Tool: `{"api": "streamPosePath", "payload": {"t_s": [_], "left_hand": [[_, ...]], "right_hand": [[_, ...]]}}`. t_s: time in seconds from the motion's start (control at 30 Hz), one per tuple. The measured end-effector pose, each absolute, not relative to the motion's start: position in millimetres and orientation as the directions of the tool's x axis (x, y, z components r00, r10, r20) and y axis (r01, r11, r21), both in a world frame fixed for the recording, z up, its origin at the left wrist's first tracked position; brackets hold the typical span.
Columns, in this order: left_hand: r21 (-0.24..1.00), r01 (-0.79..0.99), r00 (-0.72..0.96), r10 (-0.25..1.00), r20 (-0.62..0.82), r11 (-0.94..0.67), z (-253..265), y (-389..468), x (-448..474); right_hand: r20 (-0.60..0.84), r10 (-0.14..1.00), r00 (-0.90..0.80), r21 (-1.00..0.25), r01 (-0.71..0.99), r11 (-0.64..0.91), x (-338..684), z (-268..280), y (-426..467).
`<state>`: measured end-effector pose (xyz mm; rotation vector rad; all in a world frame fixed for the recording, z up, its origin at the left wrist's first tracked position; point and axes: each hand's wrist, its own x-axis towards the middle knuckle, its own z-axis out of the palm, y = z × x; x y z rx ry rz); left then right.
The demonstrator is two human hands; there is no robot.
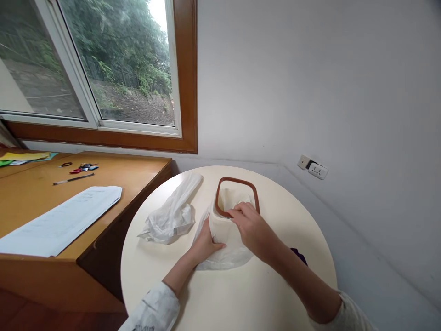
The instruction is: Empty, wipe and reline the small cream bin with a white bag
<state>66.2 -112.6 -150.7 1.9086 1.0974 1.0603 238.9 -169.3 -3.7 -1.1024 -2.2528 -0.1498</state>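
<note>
A small cream-white bin [224, 231] stands on a round table, with a thin translucent plastic bag [225, 263] spread around its lower part. Over the bin's mouth sits a brown square rim ring [238, 179], tilted up at its far side. My right hand [254, 229] pinches the near edge of this ring between thumb and fingers. With fingers and thumb apart, my left hand [206, 242] grips the bin's left side, with some of the bag near the palm. Further left lies a second crumpled white plastic bag [172, 214].
The round cream table [144, 271] stands near the wall. A dark purple item [299, 256] shows partly behind my right forearm. On the wooden desk [138, 172] at left lie paper sheets [65, 223], a pen [73, 179] and keys [86, 167]. A wall socket [318, 170] is at right.
</note>
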Motion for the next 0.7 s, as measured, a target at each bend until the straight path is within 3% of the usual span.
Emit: {"api": "streamPosePath", "payload": {"t_s": [0.7], "left_hand": [[0.836,0.357,0.339,0.892,0.300,-0.417,-155,-108,62]], "right_hand": [[0.576,0.679,-0.455,-0.134,0.767,0.627,235,-32,-158]]}}
